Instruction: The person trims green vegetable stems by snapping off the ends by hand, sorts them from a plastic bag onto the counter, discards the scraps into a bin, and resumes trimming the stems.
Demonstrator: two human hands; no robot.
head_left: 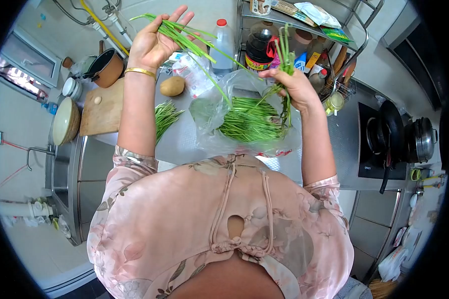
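Note:
My left hand (157, 44) is raised at the upper left, its thumb over a thin bundle of garlic chives (182, 39), some fingers stretched out. A few long chives trail down to the right from it. At the upper right my right hand (298, 89) grips a bunch of green stalks (284, 60), their tangled, limp ends hanging below. Between and below the hands, an open clear plastic bag (204, 117) holds a thick heap of garlic chives (252, 119). A smaller pile of chives (165, 118) lies on the counter beside my left forearm.
A potato (172, 86) sits on the counter near a wooden cutting board (102, 109). Behind stand a red-capped bottle (222, 45) and a metal rack (304, 25) with jars and packets. A wok (391, 127) is on the stove at right; the sink (60, 169) is at left.

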